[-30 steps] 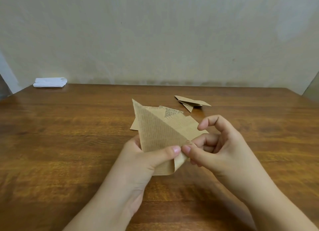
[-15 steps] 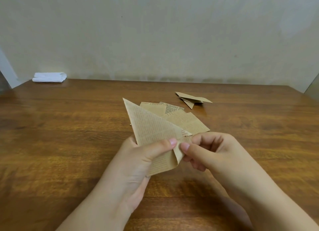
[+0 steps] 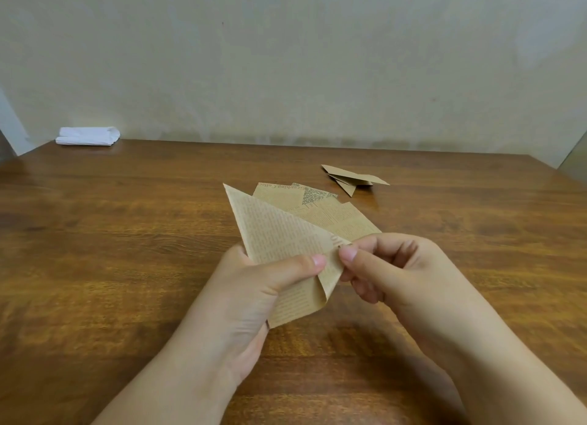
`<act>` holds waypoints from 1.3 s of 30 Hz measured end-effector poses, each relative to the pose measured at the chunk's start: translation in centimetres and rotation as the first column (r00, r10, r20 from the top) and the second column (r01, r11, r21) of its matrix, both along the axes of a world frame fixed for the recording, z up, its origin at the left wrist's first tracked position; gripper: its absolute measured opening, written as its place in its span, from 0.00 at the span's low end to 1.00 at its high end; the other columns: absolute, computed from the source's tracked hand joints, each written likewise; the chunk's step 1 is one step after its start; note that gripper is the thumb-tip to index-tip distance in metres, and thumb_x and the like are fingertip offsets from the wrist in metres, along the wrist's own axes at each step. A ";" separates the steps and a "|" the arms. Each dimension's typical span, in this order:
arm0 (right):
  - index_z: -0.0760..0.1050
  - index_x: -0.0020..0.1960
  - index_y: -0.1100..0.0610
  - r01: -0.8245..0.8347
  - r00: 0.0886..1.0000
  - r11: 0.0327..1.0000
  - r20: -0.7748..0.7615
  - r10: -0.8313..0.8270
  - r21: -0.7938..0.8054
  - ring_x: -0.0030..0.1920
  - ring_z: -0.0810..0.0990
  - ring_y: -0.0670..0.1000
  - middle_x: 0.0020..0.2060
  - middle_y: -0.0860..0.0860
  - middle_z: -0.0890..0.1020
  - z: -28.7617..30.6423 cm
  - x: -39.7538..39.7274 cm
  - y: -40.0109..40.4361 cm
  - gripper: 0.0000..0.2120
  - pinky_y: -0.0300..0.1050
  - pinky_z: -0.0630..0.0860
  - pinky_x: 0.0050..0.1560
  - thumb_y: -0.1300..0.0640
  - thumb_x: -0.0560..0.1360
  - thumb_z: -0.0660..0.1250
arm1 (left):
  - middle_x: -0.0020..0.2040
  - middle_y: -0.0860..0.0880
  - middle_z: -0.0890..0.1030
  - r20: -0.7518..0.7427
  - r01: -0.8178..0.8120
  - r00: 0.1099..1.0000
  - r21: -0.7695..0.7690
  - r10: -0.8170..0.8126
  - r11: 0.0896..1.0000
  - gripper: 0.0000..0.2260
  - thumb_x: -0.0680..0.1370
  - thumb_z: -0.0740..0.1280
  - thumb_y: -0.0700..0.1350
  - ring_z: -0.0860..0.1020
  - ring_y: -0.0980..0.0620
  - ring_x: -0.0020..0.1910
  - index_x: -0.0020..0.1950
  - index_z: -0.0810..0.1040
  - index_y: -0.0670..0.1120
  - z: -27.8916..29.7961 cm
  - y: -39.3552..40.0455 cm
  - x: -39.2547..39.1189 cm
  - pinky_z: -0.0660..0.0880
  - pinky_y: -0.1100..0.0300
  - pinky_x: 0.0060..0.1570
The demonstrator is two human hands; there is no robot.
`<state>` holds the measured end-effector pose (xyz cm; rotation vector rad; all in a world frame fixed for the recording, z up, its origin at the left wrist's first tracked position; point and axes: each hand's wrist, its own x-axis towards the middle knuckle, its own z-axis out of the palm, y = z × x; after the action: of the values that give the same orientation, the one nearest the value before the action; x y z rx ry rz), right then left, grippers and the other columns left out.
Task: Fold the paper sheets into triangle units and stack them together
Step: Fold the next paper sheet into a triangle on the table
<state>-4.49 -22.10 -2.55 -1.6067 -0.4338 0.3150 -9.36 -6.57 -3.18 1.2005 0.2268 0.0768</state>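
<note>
my left hand point(image 3: 254, 285) held the brown printed sheet point(image 3: 279, 243) up off the table point(image 3: 127, 234), thumb across its front, other fingers hidden behind the paper. my right hand point(image 3: 390, 265) pinched the sheet's right corner between thumb and curled fingers; the exact corner was covered by my fingertips point(image 3: 348, 253), so i couldn't tell how far the fold was lined up. sheet was folded over into a rough triangle, point up-left, lower edge curled and not creased flat. print too small to read.

behind it lay a pile of loose sheets point(image 3: 330, 208) flat on the table, fanned and overlapping; i made out maybe three edges, the count was unclear since my held sheet and right hand covered the near part. further back right, apart from the pile, sat the folded units point(image 3: 352, 178), stacked touching; looked like two, couldn't be sure. far left at the table's back edge against the wall point(image 3: 286, 59), one white folded bundle point(image 3: 88, 136), cloth or paper, couldn't tell. both forearms cut off at the bottom.
</note>
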 end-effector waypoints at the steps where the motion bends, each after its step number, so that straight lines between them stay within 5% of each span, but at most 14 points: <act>1: 0.83 0.34 0.57 -0.002 1.000 1.000 -0.006 0.003 0.007 0.27 0.70 0.44 0.26 0.50 0.78 0.0 0.0 0.0 0.17 0.33 0.67 0.28 0.43 0.58 0.72 | 0.49 0.41 0.85 0.001 0.003 1.000 0.000 -0.003 1.000 0.21 0.60 0.78 0.34 0.84 0.44 0.50 0.52 0.83 0.41 0.0 0.0 0.0 0.78 0.49 0.52; 11: 0.78 0.29 0.56 -0.028 0.993 0.995 -0.108 0.038 0.094 0.28 0.66 0.46 0.26 0.52 0.75 0.1 0.2 -0.2 0.09 0.34 0.63 0.28 0.54 0.62 0.76 | 0.47 0.44 0.86 0.054 0.027 0.998 0.030 -0.028 0.999 0.17 0.59 0.76 0.39 0.84 0.47 0.47 0.47 0.85 0.45 -0.2 0.1 0.0 0.81 0.57 0.41; 16: 0.80 0.31 0.58 -0.023 0.992 0.997 -0.121 0.031 0.068 0.28 0.67 0.47 0.27 0.54 0.75 0.2 0.1 -0.2 0.11 0.35 0.64 0.28 0.50 0.60 0.72 | 0.45 0.45 0.86 0.052 0.001 0.999 0.022 -0.002 1.000 0.17 0.57 0.77 0.39 0.85 0.48 0.45 0.45 0.85 0.45 -0.2 0.2 0.2 0.81 0.60 0.37; 26: 0.80 0.29 0.57 0.008 0.996 0.999 -0.092 -0.004 0.040 0.25 0.68 0.44 0.25 0.52 0.76 0.4 0.1 -0.5 0.08 0.34 0.64 0.25 0.52 0.59 0.72 | 0.49 0.45 0.85 -0.038 0.003 0.999 0.005 -0.003 1.000 0.30 0.57 0.80 0.37 0.84 0.47 0.49 0.58 0.78 0.44 0.0 0.5 0.0 0.79 0.54 0.44; 34: 0.80 0.30 0.59 0.062 0.998 0.998 -0.031 -0.063 -0.015 0.25 0.65 0.47 0.26 0.56 0.73 0.3 0.1 -0.3 0.10 0.36 0.61 0.25 0.52 0.60 0.73 | 0.51 0.47 0.85 -0.025 0.039 0.999 -0.014 -0.039 0.999 0.27 0.60 0.76 0.43 0.83 0.48 0.52 0.59 0.78 0.47 -0.3 0.6 0.1 0.77 0.51 0.52; 39: 0.80 0.31 0.58 0.105 0.994 0.993 0.021 -0.104 -0.055 0.27 0.65 0.49 0.26 0.53 0.74 0.0 0.0 -0.3 0.09 0.39 0.62 0.28 0.54 0.66 0.72 | 0.48 0.46 0.86 -0.020 0.004 1.000 0.053 -0.003 0.999 0.25 0.59 0.79 0.37 0.84 0.48 0.49 0.55 0.80 0.46 -0.5 0.4 0.2 0.78 0.52 0.49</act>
<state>-4.49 -22.36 -2.56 -1.6822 -0.3555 0.2348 -9.17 -6.16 -3.67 1.2545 0.2415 0.0686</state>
